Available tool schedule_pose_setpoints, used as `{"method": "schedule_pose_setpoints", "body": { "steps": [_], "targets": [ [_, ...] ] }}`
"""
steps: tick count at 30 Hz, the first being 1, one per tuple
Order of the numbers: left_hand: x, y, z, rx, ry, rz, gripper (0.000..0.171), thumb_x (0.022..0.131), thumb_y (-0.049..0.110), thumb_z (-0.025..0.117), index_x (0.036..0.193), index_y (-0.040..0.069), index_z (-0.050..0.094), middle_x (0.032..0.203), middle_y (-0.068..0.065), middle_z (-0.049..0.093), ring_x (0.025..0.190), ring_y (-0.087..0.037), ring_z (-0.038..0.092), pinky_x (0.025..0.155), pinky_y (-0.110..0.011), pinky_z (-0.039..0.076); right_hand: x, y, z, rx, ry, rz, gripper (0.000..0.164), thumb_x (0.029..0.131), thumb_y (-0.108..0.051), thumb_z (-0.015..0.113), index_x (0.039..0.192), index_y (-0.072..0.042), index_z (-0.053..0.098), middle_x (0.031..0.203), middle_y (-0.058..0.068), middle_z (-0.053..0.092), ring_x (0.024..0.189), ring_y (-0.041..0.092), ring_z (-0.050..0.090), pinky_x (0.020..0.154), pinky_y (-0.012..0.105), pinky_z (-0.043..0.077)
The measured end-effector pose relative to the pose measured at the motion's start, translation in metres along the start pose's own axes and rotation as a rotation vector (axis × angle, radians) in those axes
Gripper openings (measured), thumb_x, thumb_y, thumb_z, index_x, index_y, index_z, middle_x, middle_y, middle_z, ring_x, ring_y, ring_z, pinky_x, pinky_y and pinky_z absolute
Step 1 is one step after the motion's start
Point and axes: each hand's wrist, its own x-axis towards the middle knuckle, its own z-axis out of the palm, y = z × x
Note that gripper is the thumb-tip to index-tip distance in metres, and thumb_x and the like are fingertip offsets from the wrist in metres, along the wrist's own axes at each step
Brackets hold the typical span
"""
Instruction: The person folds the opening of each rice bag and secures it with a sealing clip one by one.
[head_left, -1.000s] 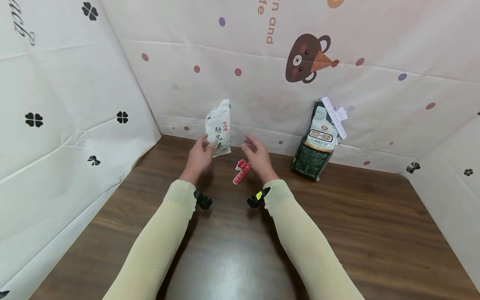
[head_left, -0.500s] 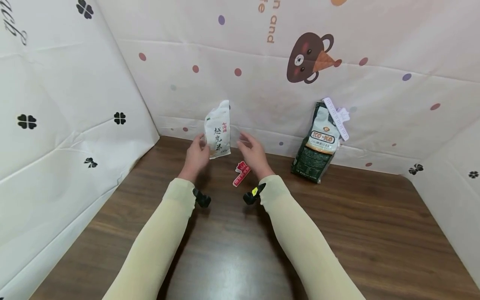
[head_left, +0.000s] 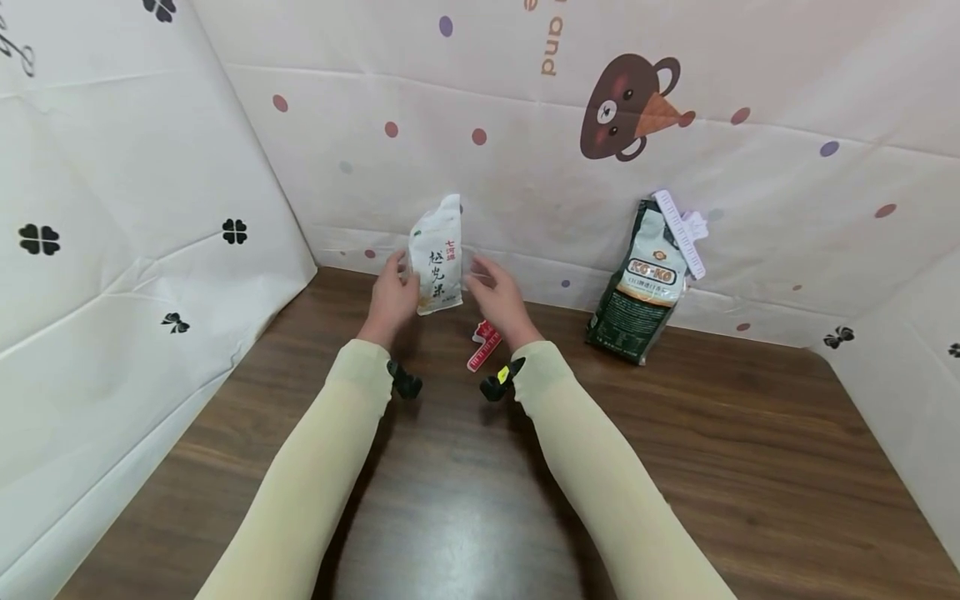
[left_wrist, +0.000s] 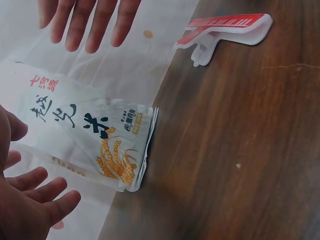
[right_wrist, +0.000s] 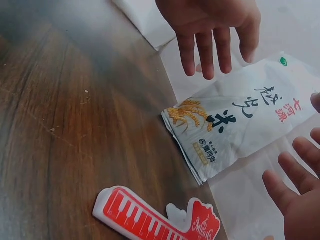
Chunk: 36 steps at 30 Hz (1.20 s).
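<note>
The white rice bag [head_left: 438,258] stands between the two hands, a little left of centre in the upper half of the head view, its base on the brown table [head_left: 465,467] close to the back wall covering [head_left: 517,192]. Its long axis runs up the frame, the narrow top tipping slightly to the right.

The left hand [head_left: 394,296] is the nearer of the two — its thumb and fingertips lie right at the bag's left edge (whether they touch it cannot be told). The right hand [head_left: 501,302] lies just beside the right edge, with a gap visible in the left wrist view. Both palms face inward with fingers loosely extended, and neither hand grips anything.

A red piano-key clip [head_left: 483,346] lies on the table below the bag, just beside the right hand. Well apart, right of centre, stands the green KO-KO bag [head_left: 637,287] — with a pale purple clip [head_left: 682,233] at its top.
</note>
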Motion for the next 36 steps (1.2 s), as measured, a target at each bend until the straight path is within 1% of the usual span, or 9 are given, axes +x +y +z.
{"method": "schedule_pose_setpoints", "body": {
  "steps": [5,8,11,14,17,19,24,31,36],
  "targets": [
    [0.008,0.003,0.002,0.015,0.008,0.029,0.059,0.102,0.035,0.04,0.155,0.023,0.016,0.158,-0.01,0.027,0.143,-0.03,0.032,0.115,-0.051,0.03,0.005,-0.001,0.0,-0.005,0.0,-0.002,0.055,0.097,-0.034,0.059,0.147,-0.023,0.041,0.145,0.0,0.049,0.134,0.02,0.047,0.103,0.041,0.047],
    [0.012,0.005,0.003,0.028,0.024,0.065,0.059,0.103,0.035,0.04,0.155,0.021,0.016,0.158,-0.009,0.027,0.144,-0.031,0.029,0.116,-0.051,0.028,0.006,-0.002,-0.001,0.002,-0.004,-0.023,0.056,0.096,-0.035,0.059,0.147,-0.021,0.041,0.146,0.001,0.049,0.134,0.021,0.047,0.104,0.04,0.046],
    [0.016,0.006,0.004,0.039,0.04,0.098,0.056,0.103,0.034,0.039,0.153,0.02,0.02,0.155,-0.011,0.033,0.143,-0.031,0.032,0.115,-0.051,0.03,0.006,-0.002,-0.002,0.009,-0.008,-0.033,0.055,0.097,-0.034,0.059,0.147,-0.021,0.042,0.146,0.002,0.049,0.134,0.022,0.048,0.105,0.039,0.045],
    [0.019,0.011,0.005,0.049,0.055,0.115,0.051,0.103,0.034,0.039,0.15,0.019,0.026,0.144,-0.014,0.045,0.134,-0.031,0.044,0.109,-0.05,0.037,0.006,-0.003,-0.004,0.008,-0.004,-0.028,0.054,0.097,-0.034,0.059,0.146,-0.021,0.042,0.146,0.0,0.049,0.134,0.02,0.048,0.105,0.037,0.045],
    [0.021,0.017,0.006,0.061,0.073,0.137,0.046,0.103,0.034,0.039,0.145,0.016,0.032,0.135,-0.016,0.052,0.123,-0.031,0.052,0.104,-0.05,0.041,0.007,-0.005,-0.006,0.003,0.0,-0.022,0.054,0.097,-0.035,0.059,0.146,-0.022,0.042,0.146,-0.001,0.048,0.134,0.019,0.047,0.106,0.037,0.044],
    [0.023,0.022,0.006,0.064,0.085,0.16,0.043,0.103,0.032,0.04,0.141,0.014,0.035,0.135,-0.016,0.052,0.122,-0.03,0.052,0.105,-0.049,0.041,0.007,-0.006,-0.007,0.003,0.003,-0.023,0.055,0.097,-0.035,0.059,0.147,-0.021,0.041,0.147,-0.001,0.048,0.134,0.019,0.047,0.106,0.036,0.044],
    [0.025,0.029,0.006,0.062,0.117,0.209,0.036,0.103,0.031,0.041,0.133,0.01,0.042,0.138,-0.015,0.052,0.126,-0.03,0.051,0.11,-0.046,0.037,0.009,-0.012,-0.008,0.002,0.001,-0.034,0.055,0.097,-0.031,0.059,0.147,-0.02,0.04,0.147,0.001,0.048,0.135,0.022,0.047,0.106,0.038,0.044],
    [0.021,0.031,0.009,0.029,0.128,0.247,0.029,0.102,0.029,0.046,0.121,0.007,0.05,0.121,-0.015,0.062,0.106,-0.03,0.059,0.095,-0.046,0.046,0.014,-0.019,-0.01,0.003,0.018,-0.068,0.054,0.096,-0.028,0.061,0.146,-0.019,0.043,0.145,0.002,0.05,0.133,0.021,0.049,0.106,0.037,0.044],
    [0.014,0.027,0.014,0.011,0.095,0.253,0.027,0.102,0.03,0.046,0.119,0.01,0.051,0.118,-0.014,0.064,0.102,-0.028,0.061,0.09,-0.046,0.049,0.019,-0.023,-0.014,0.039,0.027,-0.083,0.056,0.094,-0.03,0.064,0.146,-0.022,0.043,0.144,0.001,0.05,0.133,0.016,0.047,0.108,0.032,0.042]
  ]
}}
